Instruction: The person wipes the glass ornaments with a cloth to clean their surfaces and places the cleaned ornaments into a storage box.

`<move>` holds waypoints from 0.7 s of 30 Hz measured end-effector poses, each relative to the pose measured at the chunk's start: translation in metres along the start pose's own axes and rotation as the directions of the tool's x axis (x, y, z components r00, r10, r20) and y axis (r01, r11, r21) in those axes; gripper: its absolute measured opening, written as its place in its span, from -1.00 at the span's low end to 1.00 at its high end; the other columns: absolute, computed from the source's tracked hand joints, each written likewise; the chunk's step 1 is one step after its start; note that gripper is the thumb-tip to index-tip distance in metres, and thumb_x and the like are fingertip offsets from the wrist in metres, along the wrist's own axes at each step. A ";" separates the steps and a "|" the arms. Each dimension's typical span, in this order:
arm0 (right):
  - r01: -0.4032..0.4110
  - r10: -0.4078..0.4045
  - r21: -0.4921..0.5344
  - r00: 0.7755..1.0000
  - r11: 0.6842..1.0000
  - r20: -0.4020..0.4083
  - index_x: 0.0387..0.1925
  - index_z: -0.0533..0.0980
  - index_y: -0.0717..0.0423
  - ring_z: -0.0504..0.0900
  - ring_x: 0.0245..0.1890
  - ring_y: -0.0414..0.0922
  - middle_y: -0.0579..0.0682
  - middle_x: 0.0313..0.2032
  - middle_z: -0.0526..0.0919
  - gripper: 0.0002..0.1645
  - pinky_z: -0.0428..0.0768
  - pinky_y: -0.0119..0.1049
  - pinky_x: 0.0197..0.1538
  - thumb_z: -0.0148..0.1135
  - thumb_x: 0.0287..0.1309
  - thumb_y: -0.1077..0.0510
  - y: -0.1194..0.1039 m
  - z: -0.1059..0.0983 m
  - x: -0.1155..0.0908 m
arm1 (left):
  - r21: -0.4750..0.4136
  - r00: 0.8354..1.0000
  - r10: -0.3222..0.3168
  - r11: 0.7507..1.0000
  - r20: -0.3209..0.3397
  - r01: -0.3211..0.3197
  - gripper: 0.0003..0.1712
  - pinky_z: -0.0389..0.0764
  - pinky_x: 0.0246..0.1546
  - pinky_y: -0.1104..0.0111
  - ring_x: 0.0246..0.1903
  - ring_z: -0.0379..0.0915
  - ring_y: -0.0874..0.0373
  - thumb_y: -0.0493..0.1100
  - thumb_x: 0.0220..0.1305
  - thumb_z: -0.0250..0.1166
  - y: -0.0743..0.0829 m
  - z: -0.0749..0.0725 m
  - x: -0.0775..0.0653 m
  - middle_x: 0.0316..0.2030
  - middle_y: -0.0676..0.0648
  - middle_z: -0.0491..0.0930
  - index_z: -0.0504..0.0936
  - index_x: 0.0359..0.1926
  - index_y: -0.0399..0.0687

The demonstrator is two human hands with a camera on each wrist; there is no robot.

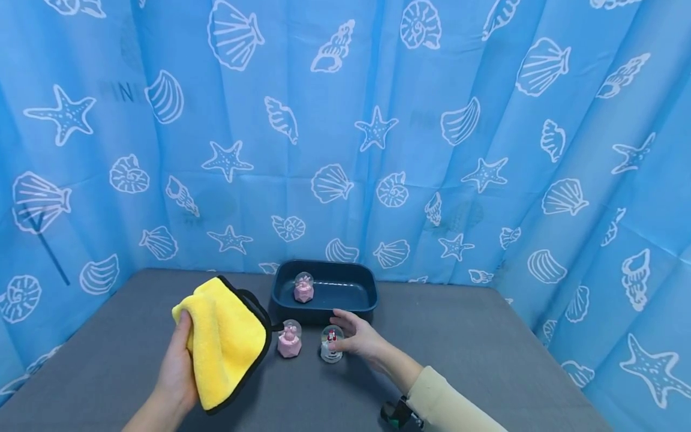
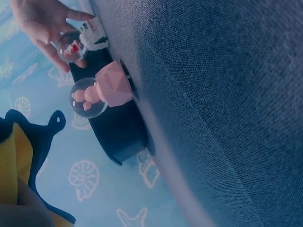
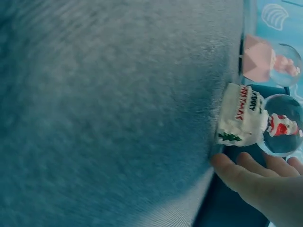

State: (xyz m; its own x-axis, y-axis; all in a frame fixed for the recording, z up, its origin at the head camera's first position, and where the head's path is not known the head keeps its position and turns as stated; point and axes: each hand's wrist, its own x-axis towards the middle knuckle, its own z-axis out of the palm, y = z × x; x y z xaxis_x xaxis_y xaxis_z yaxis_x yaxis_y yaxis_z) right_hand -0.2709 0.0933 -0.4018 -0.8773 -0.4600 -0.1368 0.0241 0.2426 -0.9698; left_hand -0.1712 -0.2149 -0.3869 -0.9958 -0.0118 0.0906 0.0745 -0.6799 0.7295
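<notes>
Before the tray [image 1: 342,295], a pink globe [image 1: 289,342] parts my left hand [image 1: 179,367], gripping cloth [image 1: 229,342], from my right hand [image 1: 360,337], spread beside a white globe [image 1: 330,354].

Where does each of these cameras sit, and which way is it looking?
Head: on the person's head, facing forward and down at the grey table and blue curtain; left hand, holding a yellow cloth, and right hand show.
Left wrist: on that wrist, picture turned sideways, facing across the table toward the tray; parts of both hands show.
Right wrist: on that wrist, also sideways, facing the Santa globe; right-hand fingers show.
Shared: both wrist views show the Santa globe and front pink globe.
</notes>
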 end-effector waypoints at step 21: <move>-0.139 0.119 -0.170 0.985 0.976 -0.123 0.21 0.42 0.23 0.54 0.02 0.05 0.18 0.03 0.59 -0.27 0.41 0.12 0.14 0.47 -0.05 0.38 0.010 0.006 0.009 | 0.023 1.000 0.011 1.000 0.023 -0.012 -0.63 0.50 -0.22 0.45 -0.28 0.51 0.30 0.22 0.46 -0.12 -0.002 0.000 0.000 -0.26 0.17 0.58 0.55 -0.06 0.26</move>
State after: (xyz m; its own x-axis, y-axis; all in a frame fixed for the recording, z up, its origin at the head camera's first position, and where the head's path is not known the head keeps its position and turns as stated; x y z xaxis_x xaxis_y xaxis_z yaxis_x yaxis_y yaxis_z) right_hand -0.2757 0.0861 -0.4137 -0.9203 -0.3198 -0.2252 0.0635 0.4460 -0.8928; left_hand -0.1709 -0.2131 -0.3881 -0.9935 -0.0027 0.1141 0.0873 -0.6624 0.7441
